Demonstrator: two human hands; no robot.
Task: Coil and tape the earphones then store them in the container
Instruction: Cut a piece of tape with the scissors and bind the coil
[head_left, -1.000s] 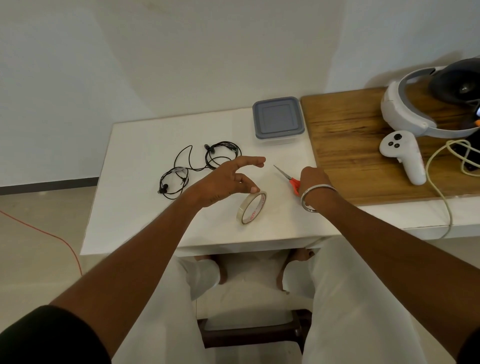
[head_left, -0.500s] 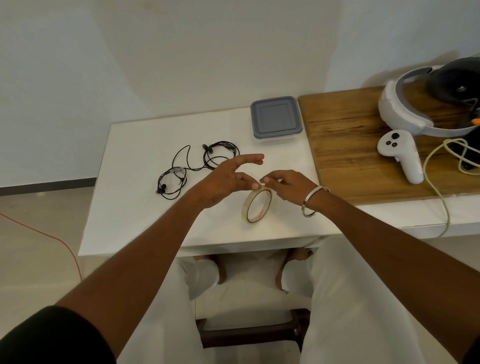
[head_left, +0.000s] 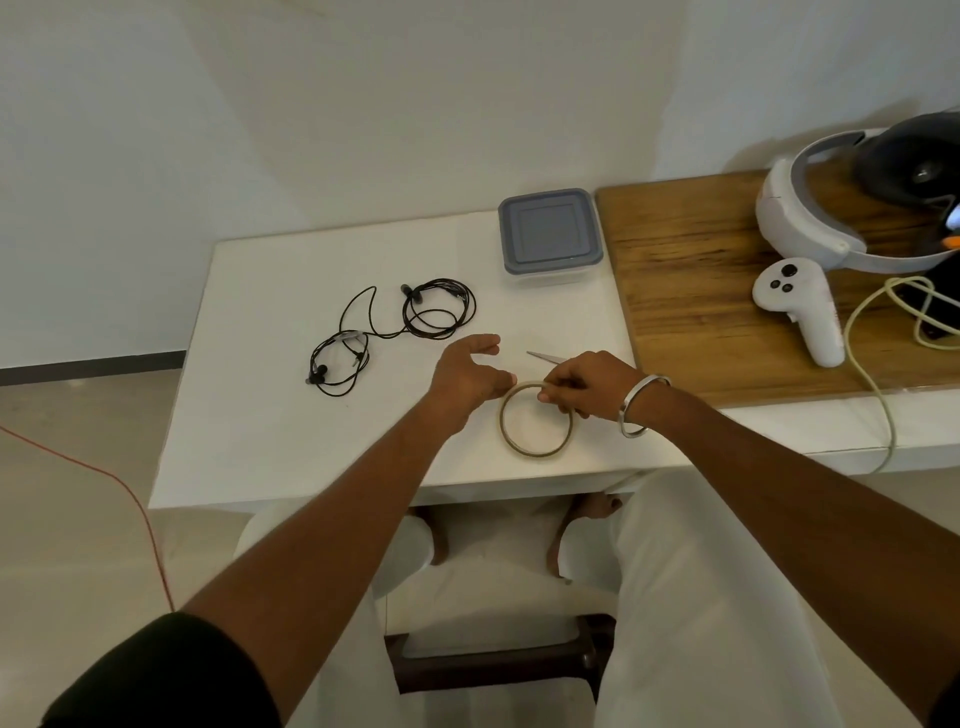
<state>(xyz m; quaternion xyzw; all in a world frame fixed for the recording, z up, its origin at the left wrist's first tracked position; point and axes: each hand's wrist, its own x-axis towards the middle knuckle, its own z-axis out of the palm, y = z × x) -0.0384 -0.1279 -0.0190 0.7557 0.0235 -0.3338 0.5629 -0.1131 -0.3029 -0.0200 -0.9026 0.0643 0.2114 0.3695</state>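
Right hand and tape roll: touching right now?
Touching. The head view shows the right hand with fingers curled over the tape roll's upper right rim, pinching it on the white table.
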